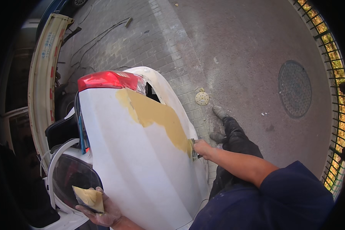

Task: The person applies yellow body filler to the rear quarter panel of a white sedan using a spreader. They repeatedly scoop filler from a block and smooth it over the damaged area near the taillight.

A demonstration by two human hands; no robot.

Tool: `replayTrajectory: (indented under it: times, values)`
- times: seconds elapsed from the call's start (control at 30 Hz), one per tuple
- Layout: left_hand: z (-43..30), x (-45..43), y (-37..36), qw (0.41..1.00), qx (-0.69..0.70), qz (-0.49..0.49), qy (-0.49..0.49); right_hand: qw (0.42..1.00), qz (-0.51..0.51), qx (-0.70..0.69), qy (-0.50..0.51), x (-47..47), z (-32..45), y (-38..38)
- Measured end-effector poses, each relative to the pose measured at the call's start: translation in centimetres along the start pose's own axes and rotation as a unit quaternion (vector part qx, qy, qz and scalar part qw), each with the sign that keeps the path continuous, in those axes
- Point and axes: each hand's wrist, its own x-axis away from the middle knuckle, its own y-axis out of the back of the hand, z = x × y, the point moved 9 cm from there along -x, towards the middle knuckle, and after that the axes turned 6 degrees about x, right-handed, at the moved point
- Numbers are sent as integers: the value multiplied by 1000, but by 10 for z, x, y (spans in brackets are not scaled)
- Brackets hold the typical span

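Note:
My right hand [203,149] grips a putty spreader [194,151], its blade against the lower edge of a yellow body filler patch [158,113]. The filler covers an irregular area of the white car rear panel [132,161], from below the red tail light [109,80] towards the spreader. My left hand [107,212] is at the lower left, by the car's rear window [74,171]. On its palm and fingers rests a dark mixing plate [84,201] carrying a thick mound of yellow filler [90,197].
A truck bed's side panel [41,77], bearing writing, stands at the left. Hoses [97,37] trail over the paving bricks. A perforated sanding disc [202,98] lies near my shoes [219,112]. A manhole cover [295,89] and a metal fence [332,72] are to the right.

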Motion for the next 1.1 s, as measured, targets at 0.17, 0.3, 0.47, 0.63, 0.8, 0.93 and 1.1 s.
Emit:
replayTrajectory:
  times: [0.17,0.3,0.47,0.63,0.8,0.93,1.1]
  values:
    - [5,-4,11,995,75,-67,25,993,-17,-117,-16,65,89,16]
    - [4,-4,10,985,116,-109,71,996,10,-92,2,96,125,28]
    - [4,-6,11,986,93,-102,88,963,37,-267,9,119,131,54]
    - [1,-4,10,999,26,-28,12,998,6,61,10,60,-4,43]
    - [-1,-2,18,999,3,-29,18,997,-34,-28,-69,80,10,19]
    - [3,-6,5,999,28,-31,23,998,-13,-5,-61,75,27,2]
    - [4,-8,-6,990,92,-78,78,992,43,-102,-52,91,58,18]
